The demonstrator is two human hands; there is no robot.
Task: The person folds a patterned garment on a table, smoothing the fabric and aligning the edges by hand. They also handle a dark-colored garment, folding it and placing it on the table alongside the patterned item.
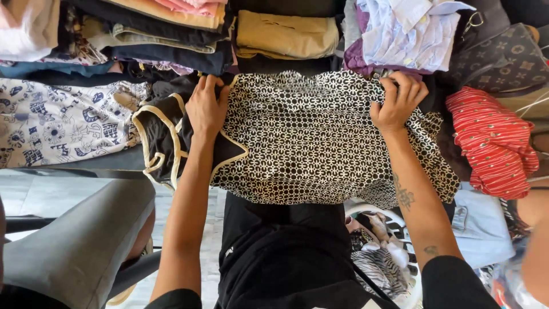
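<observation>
A black garment with a white ring pattern point(309, 137) lies spread flat on a table of clothes, its near edge hanging over the front. My left hand point(207, 107) presses on its far left corner, fingers curled over the fabric, next to a black piece with cream trim point(163, 140). My right hand point(397, 102) grips the far right corner, fingers bunched around the cloth.
Folded clothes are stacked along the back: tan point(286, 35), dark point(166, 34) and pale blue-lilac shirts point(406, 34). A white-and-blue print cloth point(57, 123) lies left, a red striped garment point(494, 140) right. A white basket point(383, 252) with clothes stands below. Another person's grey-clad leg point(80, 240) is at lower left.
</observation>
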